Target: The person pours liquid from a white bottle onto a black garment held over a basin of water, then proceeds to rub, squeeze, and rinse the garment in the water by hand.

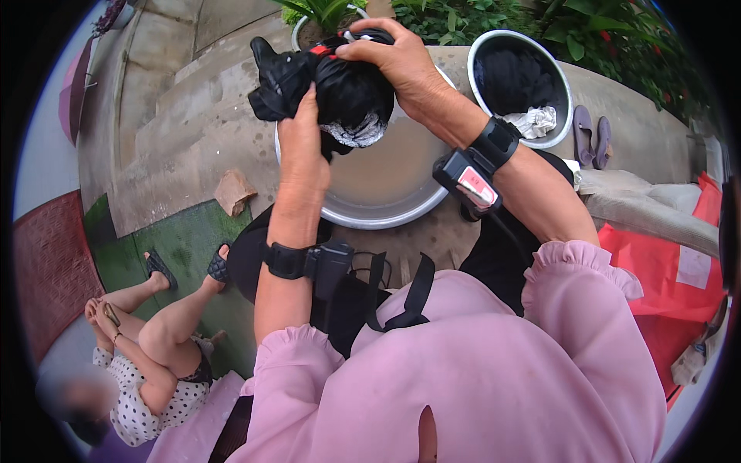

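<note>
Both hands hold up a bunched black cloth garment (353,87) with red and white parts, above a large metal basin (386,215) of cloudy brownish water. My left hand (304,127) grips its lower left side, thumb pressed on the fabric. At the upper right my right hand (393,58) has its fingers curled over the bundle near the red piece. Wet, foamy-looking fabric shows on the underside. Part of the basin is hidden behind the cloth and my hands.
A second metal basin (569,113) at the upper right holds dark cloth and a white cloth (534,122). Purple slippers (583,136) lie beside it. A stone chunk (234,192) rests left of the large basin. Another person (156,370) sits at the lower left. Plants (457,20) line the top.
</note>
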The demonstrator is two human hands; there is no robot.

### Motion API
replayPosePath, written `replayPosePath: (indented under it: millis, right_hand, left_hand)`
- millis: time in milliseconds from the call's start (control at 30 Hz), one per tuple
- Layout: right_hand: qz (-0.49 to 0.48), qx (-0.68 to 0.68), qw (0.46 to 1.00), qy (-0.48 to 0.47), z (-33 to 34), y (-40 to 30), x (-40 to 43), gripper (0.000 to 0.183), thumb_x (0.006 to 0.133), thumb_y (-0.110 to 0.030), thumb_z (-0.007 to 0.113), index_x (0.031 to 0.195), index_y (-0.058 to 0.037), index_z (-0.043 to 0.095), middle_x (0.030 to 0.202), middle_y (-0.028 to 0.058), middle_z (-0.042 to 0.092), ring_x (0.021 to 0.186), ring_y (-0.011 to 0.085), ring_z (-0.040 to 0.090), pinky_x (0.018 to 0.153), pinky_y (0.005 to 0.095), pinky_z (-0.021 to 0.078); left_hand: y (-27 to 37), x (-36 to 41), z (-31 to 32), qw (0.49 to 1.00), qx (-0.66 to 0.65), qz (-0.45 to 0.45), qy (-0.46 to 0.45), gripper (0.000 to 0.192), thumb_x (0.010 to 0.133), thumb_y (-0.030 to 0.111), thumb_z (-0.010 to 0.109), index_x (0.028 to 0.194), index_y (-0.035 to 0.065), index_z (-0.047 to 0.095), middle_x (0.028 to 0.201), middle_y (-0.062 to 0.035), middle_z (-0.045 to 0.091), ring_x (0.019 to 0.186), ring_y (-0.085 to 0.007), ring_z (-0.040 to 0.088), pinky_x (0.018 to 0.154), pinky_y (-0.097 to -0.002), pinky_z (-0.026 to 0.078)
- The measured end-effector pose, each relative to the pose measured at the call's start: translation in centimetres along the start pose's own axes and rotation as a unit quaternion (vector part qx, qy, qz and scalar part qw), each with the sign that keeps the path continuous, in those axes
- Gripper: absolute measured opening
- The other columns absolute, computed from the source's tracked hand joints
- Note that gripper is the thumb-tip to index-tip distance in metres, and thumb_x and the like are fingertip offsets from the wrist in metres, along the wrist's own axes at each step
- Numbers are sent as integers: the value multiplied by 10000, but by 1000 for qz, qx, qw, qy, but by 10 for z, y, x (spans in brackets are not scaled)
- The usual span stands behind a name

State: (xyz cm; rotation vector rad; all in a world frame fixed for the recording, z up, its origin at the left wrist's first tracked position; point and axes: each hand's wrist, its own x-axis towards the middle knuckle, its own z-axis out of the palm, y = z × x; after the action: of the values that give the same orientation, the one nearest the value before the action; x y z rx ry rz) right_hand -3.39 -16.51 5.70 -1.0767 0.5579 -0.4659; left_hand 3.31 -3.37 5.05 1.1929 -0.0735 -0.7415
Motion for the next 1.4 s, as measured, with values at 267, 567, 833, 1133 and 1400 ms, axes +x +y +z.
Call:
replayPosePath:
  millis: [267, 567, 833, 1133, 1400]
  right_hand:
    - [-518, -440, 729, -75, 47, 14, -68, 256, 589, -168, 736, 810, -172, 607, 961, 13, 574, 903, 212, 557, 724, 359, 412]
    - [-193, -433, 872, 124, 11, 34, 12, 303, 705, -329, 701, 812, -63, 603, 779, 125, 614, 733, 301, 599, 640, 378, 467]
    - [-402, -409, 819, 24, 35, 30, -42, 258, 746, -327, 675, 839, -99, 596, 815, 108, 567, 737, 297, 570, 629, 382, 446]
    - [-24, -207, 978, -3, -2, 23, 9, 418, 771, -337, 680, 1012, -8, 591, 945, 99, 622, 888, 170, 573, 746, 307, 454]
    - [-198, -387, 887, -155, -22, 1, -63, 603, 707, -266, 720, 1222, -72, 473, 1087, 160, 539, 994, 325, 561, 861, 360, 447]
  left_hand:
    - [-22, 24, -40, 924, -218, -72, -307, 382, 923, 348, 476, 1175, 63, 510, 1112, -106, 572, 1035, -226, 562, 900, -381, 466]
    - [-31, 24, 11, 988, -88, -51, 113, 280, 845, 115, 552, 1078, -40, 546, 1019, -163, 614, 826, -239, 653, 712, -349, 561]
    - [-23, 16, -20, 997, -41, -51, -40, 272, 914, 257, 447, 1068, 58, 549, 1035, -87, 598, 959, -211, 599, 840, -380, 506]
    - [-9, 33, -10, 992, -81, -87, 47, 241, 900, 152, 438, 1027, 20, 594, 1001, -107, 639, 892, -227, 636, 813, -349, 533]
    - [-16, 12, -41, 978, -153, -134, 47, 261, 906, 151, 426, 1046, -4, 584, 981, -109, 644, 885, -224, 641, 793, -349, 531]
